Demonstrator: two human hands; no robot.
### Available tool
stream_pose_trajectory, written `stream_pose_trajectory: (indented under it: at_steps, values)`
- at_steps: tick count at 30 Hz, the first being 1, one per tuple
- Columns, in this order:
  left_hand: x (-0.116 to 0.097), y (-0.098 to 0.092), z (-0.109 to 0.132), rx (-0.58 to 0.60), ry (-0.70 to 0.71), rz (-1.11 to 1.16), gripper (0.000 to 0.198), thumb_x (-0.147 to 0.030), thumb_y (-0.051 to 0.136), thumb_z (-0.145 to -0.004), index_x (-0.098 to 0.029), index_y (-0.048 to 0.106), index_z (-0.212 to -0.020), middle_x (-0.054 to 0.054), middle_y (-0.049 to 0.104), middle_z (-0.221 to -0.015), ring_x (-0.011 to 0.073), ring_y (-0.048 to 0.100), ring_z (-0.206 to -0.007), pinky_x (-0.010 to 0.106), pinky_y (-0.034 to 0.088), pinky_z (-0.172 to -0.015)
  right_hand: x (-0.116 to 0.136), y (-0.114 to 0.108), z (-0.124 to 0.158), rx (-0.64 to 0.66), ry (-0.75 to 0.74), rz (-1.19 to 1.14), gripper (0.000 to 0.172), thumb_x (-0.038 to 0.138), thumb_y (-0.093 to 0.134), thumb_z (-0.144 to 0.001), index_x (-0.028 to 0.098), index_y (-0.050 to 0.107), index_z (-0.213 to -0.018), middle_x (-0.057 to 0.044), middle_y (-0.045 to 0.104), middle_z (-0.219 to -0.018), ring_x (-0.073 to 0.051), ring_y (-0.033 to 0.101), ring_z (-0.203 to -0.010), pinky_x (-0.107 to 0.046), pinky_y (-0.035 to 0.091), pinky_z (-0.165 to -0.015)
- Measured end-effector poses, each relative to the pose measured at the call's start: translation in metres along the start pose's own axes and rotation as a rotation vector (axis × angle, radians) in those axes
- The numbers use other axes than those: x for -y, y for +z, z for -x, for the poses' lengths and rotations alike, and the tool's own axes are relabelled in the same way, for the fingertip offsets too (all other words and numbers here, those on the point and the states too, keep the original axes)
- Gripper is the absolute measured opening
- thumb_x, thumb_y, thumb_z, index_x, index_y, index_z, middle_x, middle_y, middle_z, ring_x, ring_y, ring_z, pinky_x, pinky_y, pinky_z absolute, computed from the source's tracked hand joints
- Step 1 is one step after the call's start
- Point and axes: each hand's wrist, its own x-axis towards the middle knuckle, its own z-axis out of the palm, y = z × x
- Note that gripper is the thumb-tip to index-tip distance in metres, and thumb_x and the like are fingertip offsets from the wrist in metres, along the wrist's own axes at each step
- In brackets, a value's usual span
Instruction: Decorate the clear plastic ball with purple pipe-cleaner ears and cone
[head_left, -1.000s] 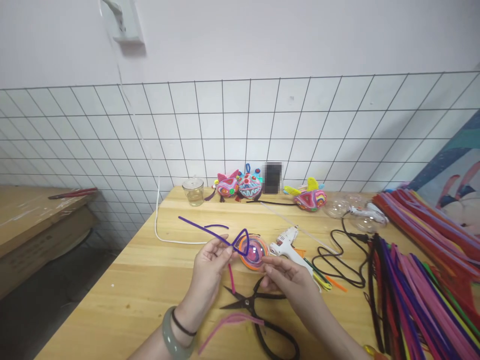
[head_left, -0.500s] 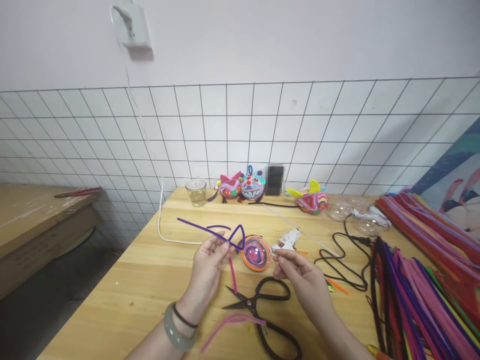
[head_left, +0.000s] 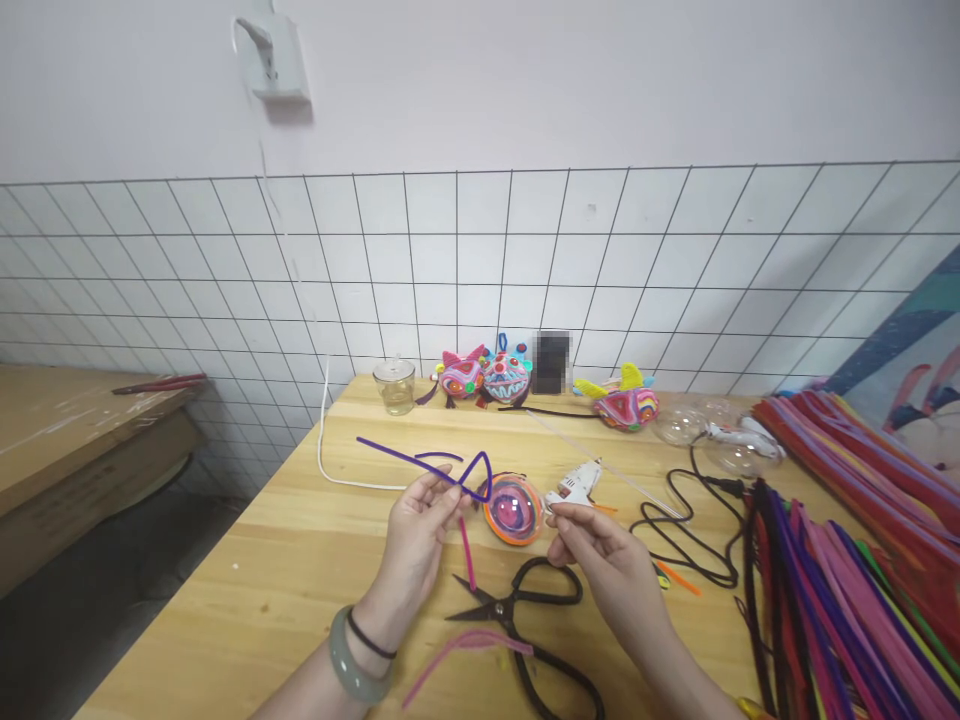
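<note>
Both hands are raised over the table [head_left: 300, 590], forearms slanting inward from the lower edge of the view, the left from the left side and the right from the right. On the left hand [head_left: 420, 520], the back and thumb side show, with the wrist nearly straight; a green bracelet [head_left: 349, 668] and a thin black band [head_left: 369, 636] circle the wrist. Its thumb and forefinger pinch a purple pipe cleaner [head_left: 405, 459] close to the point where it crosses itself. From that grip a long straight tail runs up and to the left, while the other end is bent into a triangle on the right, pointing toward the round striped ornament [head_left: 514, 508]. Whether the triangle touches the ornament's left edge cannot be told.

Just right of the ornament, the right hand [head_left: 607, 560] is turned with its back outward, fingers curled and thumb brought up near the forefinger's tip. Whether these press together or grip something small cannot be told. Past its fingertips lies a white glue gun [head_left: 576, 485], partly hidden by the hand.

Below and between the hands, black scissors [head_left: 501, 609] lie with their blades apart, pointing left. A magenta strip [head_left: 466, 550] reaches down to the blades, and a pink strip [head_left: 469, 638] lies across the lower handle.
</note>
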Motion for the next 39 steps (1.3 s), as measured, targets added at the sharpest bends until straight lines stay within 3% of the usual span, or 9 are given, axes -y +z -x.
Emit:
stream_pose_trajectory:
  at_steps: [8, 15, 19, 39]
  values:
    - [0.0, 0.003, 0.004, 0.017, -0.017, -0.013, 0.029, -0.014, 0.077, -0.06, -0.015, 0.065, -0.086, -0.001, 0.066, -0.071, 0.0092, 0.063, -0.064, 0.02, 0.051, -0.066, -0.001, 0.002, 0.001, 0.032, 0.029, -0.021, 0.036, 0.045, 0.075, -0.062, 0.015, 0.067, -0.08, -0.001, 0.064, -0.05, -0.013, 0.058, -0.048, -0.024, 0.048, -0.051]
    - [0.002, 0.009, 0.016, 0.194, -0.243, -0.069, 0.031, -0.013, 0.08, -0.057, -0.014, 0.068, -0.085, 0.003, 0.069, -0.076, 0.0113, 0.064, -0.065, 0.021, 0.052, -0.066, -0.003, 0.003, 0.002, 0.288, 0.25, -0.332, 0.039, 0.036, 0.078, -0.063, 0.02, 0.067, -0.097, 0.0, 0.066, -0.061, -0.012, 0.06, -0.054, -0.023, 0.05, -0.052]
    - [0.002, 0.01, 0.02, 0.292, -0.318, -0.099, 0.028, -0.014, 0.079, -0.059, -0.014, 0.07, -0.085, 0.006, 0.071, -0.079, 0.0122, 0.064, -0.067, 0.021, 0.051, -0.066, -0.004, 0.002, 0.002, 0.366, 0.268, -0.466, 0.035, 0.035, 0.075, -0.069, 0.021, 0.067, -0.1, 0.0, 0.066, -0.06, -0.011, 0.06, -0.054, -0.022, 0.049, -0.052]
    - [0.002, 0.01, 0.02, 0.314, -0.362, -0.121, 0.029, -0.015, 0.081, -0.056, -0.013, 0.069, -0.082, 0.005, 0.07, -0.076, 0.0122, 0.064, -0.063, 0.022, 0.051, -0.065, 0.0, 0.006, 0.002, 0.216, 0.291, -0.458, 0.027, 0.03, 0.083, -0.056, 0.018, 0.074, -0.078, 0.001, 0.065, -0.056, -0.007, 0.054, -0.045, -0.021, 0.046, -0.047]
